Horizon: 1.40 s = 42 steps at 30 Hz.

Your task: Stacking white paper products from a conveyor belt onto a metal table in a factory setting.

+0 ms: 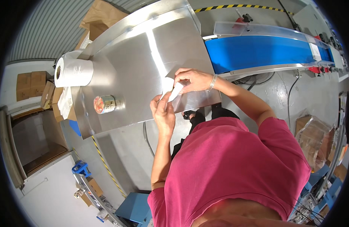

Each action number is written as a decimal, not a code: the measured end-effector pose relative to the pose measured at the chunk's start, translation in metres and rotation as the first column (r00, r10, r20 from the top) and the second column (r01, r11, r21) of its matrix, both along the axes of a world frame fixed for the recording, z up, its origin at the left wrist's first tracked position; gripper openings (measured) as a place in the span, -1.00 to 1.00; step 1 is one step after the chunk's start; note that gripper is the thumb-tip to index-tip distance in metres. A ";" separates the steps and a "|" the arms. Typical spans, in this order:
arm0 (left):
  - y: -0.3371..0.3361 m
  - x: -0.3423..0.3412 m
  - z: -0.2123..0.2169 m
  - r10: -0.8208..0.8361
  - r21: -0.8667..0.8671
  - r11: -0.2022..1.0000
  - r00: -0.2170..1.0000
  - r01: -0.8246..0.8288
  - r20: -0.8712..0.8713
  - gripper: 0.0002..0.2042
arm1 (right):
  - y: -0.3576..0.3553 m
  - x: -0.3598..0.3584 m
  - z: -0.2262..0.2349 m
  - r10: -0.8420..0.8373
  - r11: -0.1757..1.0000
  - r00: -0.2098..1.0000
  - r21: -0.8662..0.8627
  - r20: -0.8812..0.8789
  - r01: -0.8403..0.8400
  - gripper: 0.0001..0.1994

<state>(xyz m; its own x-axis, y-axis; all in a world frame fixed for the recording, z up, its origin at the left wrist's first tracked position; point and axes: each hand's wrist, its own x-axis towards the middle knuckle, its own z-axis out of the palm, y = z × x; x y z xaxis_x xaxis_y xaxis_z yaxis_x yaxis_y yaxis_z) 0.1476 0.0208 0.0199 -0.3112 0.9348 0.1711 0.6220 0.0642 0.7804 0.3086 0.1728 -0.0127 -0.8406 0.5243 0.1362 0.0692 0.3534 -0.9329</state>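
Observation:
Above the near right part of the steel table [132,68], both my hands hold a small white folded piece [176,92], which looks like thin card or paper. Two white panels of it show, standing at an angle to each other. My left hand [164,113] pinches its lower end from the near side. With bent fingers, my right hand [195,80] grips its upper right side; a bracelet is on that wrist. The fingers hide part of the piece. To the left, a short round item [104,104] with an orange and green patterned end lies on the steel.
A big white roll [78,72] lies at the table's left edge, near brown cardboard boxes [30,85]. Beyond the right edge runs a blue conveyor belt [261,53] with clear side guards; a small white box [315,52] stands near its far end. Cables trail on the floor below.

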 end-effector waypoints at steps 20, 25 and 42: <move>0.033 0.005 -0.010 -0.097 0.045 0.987 0.807 0.151 -0.583 -0.72 | 0.107 0.344 -0.072 -0.940 0.306 0.254 0.234 0.226 0.923 -0.64; 0.058 0.052 0.013 -0.315 0.023 0.922 0.781 0.387 -0.539 -0.63 | 0.127 0.413 -0.065 -0.983 0.090 -0.058 0.721 0.177 0.687 -0.51; 0.166 0.177 -0.026 -0.253 -0.206 0.836 0.691 0.508 0.678 -0.78 | 0.057 0.257 -0.021 -0.494 0.809 0.863 -0.306 0.107 0.501 -0.63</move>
